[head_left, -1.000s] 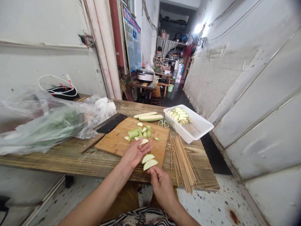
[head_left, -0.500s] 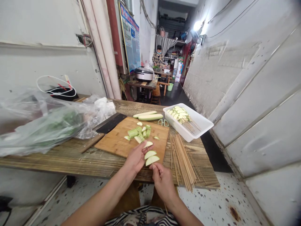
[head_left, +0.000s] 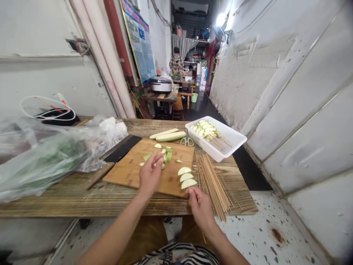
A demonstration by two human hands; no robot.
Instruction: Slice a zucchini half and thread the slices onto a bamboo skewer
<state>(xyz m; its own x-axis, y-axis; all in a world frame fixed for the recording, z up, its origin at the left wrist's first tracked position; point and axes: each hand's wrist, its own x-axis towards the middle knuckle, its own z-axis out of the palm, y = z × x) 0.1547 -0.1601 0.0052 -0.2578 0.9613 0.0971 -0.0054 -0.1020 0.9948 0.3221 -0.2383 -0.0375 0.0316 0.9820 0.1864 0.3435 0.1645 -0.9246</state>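
Pinched in the fingers of my right hand (head_left: 200,206) is a thin wooden skewer, with three pale half-round zucchini slices (head_left: 186,177) spaced along it. They hang over the right edge of the wooden cutting board (head_left: 125,173). My left hand (head_left: 150,173) reaches over a heap of cut zucchini pieces (head_left: 168,154) on that board. Its fingers are stretched forward and hide part of the heap; no piece shows clearly in them. To the right of my right hand lies a bundle of loose bamboo skewers (head_left: 212,184).
A white plastic tray (head_left: 231,141) holds filled zucchini skewers. Two peeled zucchini pieces (head_left: 171,136) and scissors (head_left: 186,141) lie behind the board. A cleaver (head_left: 121,148) rests along its left side, beside plastic bags (head_left: 55,154). A person (head_left: 176,64) stands at a far table.
My left hand has left the skewer and moved left to the zucchini heap. My right hand has carried the skewer slightly to the right. The view has shifted a little.
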